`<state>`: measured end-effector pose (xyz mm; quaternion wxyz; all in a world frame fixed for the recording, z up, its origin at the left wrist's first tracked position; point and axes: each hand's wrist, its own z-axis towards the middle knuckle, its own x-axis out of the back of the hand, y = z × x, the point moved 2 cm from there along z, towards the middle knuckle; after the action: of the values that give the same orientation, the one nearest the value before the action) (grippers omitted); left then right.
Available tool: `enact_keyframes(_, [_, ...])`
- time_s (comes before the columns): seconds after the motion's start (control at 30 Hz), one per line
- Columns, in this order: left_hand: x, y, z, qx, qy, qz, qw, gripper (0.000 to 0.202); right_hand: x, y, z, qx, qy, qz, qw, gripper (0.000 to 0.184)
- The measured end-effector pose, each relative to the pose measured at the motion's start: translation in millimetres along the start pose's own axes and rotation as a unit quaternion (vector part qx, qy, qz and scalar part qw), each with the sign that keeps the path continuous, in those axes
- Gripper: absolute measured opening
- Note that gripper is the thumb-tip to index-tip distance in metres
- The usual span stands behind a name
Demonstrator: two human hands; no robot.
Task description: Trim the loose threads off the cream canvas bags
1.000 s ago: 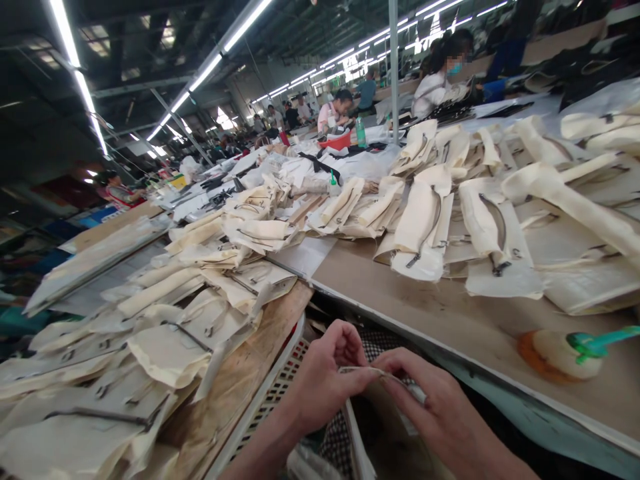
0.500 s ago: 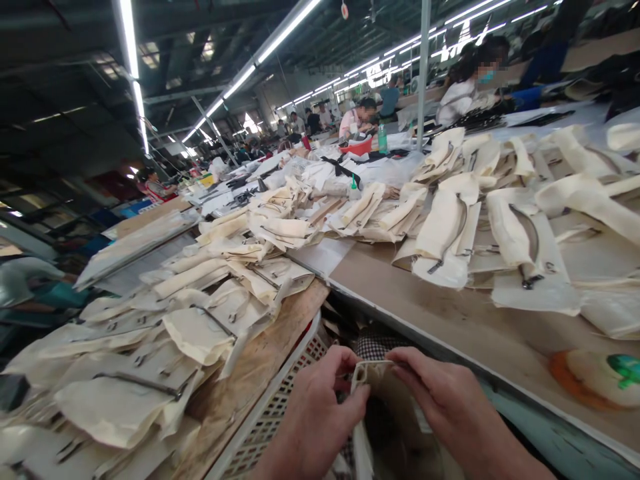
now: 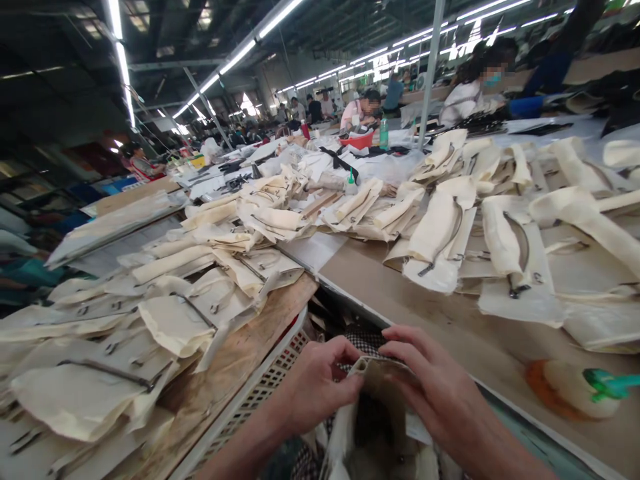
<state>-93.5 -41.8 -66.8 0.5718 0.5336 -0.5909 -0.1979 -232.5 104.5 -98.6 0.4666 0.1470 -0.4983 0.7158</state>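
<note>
A cream fabric bag piece (image 3: 337,427) is in front of me, its mouth facing up and its inside dark. My left hand (image 3: 320,380) pinches the folded rim at the left corner between thumb and fingers. At the far right part of the same rim, my right hand (image 3: 440,387) grips the edge, some fingers outside and others inside the opening. A small white tag shows within, below the right fingers. Checkered cloth (image 3: 363,341) lies just behind the rim. The lower part of the bag piece runs out of view.
A white plastic basket (image 3: 265,380) stands at my left, beside a wooden board (image 3: 240,340). Cream pieces with zippers (image 3: 175,327) cover the left table; more (image 3: 435,227) lie on the right table (image 3: 400,293). A green-nozzled bottle (image 3: 565,390) lies near its edge. Co-workers sit farther back.
My view has shifted slightly. The right fingers have lifted and spread a little along the rim, and the mouth of the bag piece appears wider. My left hand keeps its pinch.
</note>
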Motion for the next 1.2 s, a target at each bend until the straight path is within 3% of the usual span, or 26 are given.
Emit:
enact_keyframes(0.1, [2.9,0.9,-2.2,0.003,0.001,0.026,1.0,0.018,1.6,-3.9,15.9,0.048,-0.01,0.025,0.998,0.03])
enact_keyframes(0.3, [3.6,-3.1,-5.2,0.003,0.021,0.052,0.998,0.022,-2.9,-8.4,39.5,0.138,-0.089,0.032,0.986,0.019])
enact_keyframes(0.5, [1.5,-0.6,-6.2,0.007,0.026,0.048,0.998,0.022,-7.9,-6.2,45.1,0.152,-0.104,0.014,0.983,0.02])
enact_keyframes(0.7, [-5.4,0.4,-11.4,0.007,0.083,0.015,0.996,0.022,-16.3,-2.4,41.6,0.124,-0.113,0.032,0.985,0.011])
enact_keyframes(0.87, [-12.4,-1.1,-17.3,-0.006,0.156,0.125,0.98,0.021,-17.8,-2.7,41.1,0.122,-0.107,0.08,0.984,0.013])
enact_keyframes(1.2, [-13.0,-6.0,-12.5,-0.052,0.116,0.157,0.979,0.009,-28.6,4.2,35.1,0.121,-0.089,0.109,0.983,0.013])
